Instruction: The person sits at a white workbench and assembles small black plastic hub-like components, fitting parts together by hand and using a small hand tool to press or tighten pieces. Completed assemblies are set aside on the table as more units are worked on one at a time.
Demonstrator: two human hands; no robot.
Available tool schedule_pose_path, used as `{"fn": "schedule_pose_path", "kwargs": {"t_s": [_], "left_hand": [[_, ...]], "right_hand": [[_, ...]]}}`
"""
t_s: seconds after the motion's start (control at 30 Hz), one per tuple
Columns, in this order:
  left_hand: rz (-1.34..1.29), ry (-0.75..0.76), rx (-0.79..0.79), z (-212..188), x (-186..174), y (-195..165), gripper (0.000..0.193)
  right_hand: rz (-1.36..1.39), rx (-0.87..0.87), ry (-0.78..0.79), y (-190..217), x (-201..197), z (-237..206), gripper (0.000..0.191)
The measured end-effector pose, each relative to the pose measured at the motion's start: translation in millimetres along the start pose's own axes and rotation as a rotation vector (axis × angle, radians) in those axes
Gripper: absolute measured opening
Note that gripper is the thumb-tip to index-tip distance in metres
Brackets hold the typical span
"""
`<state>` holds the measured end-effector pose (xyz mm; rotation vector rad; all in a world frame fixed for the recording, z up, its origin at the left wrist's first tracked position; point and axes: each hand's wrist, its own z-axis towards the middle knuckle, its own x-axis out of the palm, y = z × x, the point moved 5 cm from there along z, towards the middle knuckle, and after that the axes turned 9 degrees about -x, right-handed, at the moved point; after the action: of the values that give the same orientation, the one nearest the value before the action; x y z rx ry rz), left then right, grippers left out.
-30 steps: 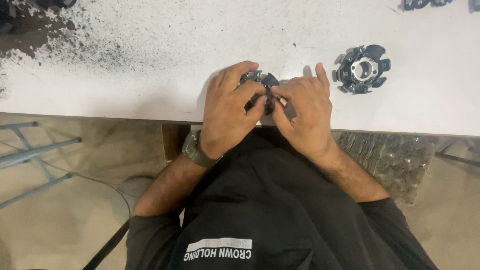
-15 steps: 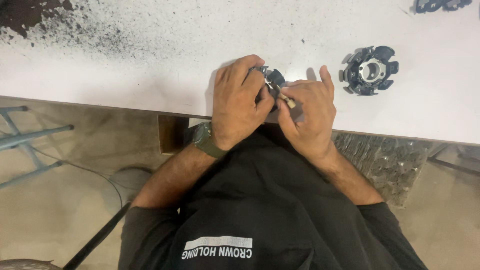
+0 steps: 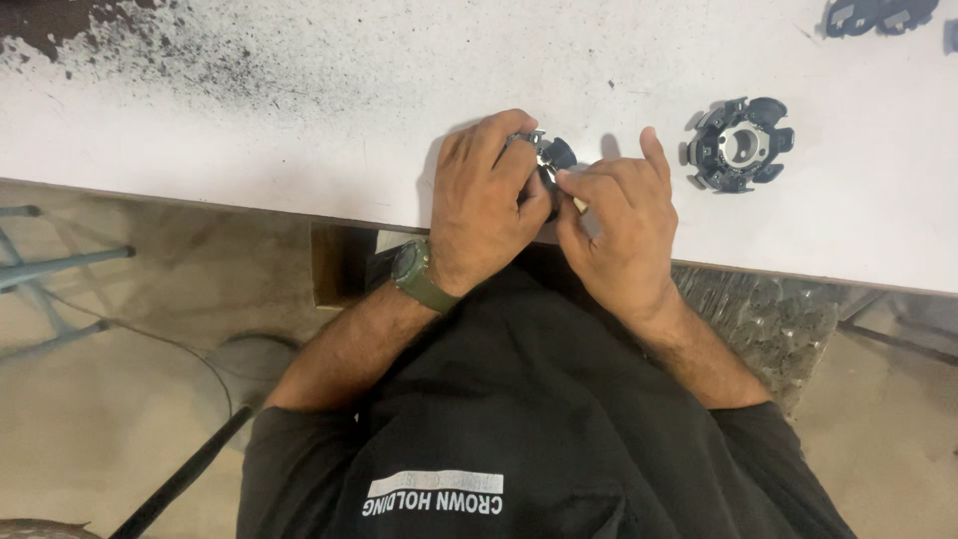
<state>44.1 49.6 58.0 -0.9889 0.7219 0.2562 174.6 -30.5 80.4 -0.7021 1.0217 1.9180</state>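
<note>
So both hands are bunched together at the middle of the frame, right over the near edge of the white bench point(image 3: 249, 130). The left hand point(image 3: 484, 205) is curled over a small dark ring-shaped part point(image 3: 551, 155), fingers clenched around it so most of it is hidden; only a dark lobe and a bit of shiny metal poke out at the top between the two hands. The right hand point(image 3: 619, 225) is pressed up against it from the right side of the frame, thumb and fingertips pinching at the same part, with the index finger sticking up straight. Can't tell exactly what the right fingertips have hold of, it's too small and covered.

There's a green wristwatch point(image 3: 417, 276) on the left wrist, just off the bench edge.

A second dark ring part point(image 3: 740, 145), round with lobes around a pale centre hole, lies flat on the bench to the right of the hands, near them but not touching. More dark pieces point(image 3: 878, 15) sit at the upper right corner, cut off by the frame. The upper left of the bench is speckled with black dust point(image 3: 150, 50). A bag of dark parts point(image 3: 768, 319) shows below the bench edge at right.
</note>
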Motion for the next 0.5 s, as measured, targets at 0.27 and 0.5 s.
{"fn": "schedule_pose_path", "kwargs": {"t_s": [0.27,0.5], "left_hand": [[-0.095,-0.058,-0.045,8,-34,-1,0.029],[0.086,0.055,0.074,19,-22,-4,0.019]], "right_hand": [[0.087,0.035,-0.201,-4,-19,-1,0.028],[0.032,0.038,-0.113,-10,-4,3,0.027]]}}
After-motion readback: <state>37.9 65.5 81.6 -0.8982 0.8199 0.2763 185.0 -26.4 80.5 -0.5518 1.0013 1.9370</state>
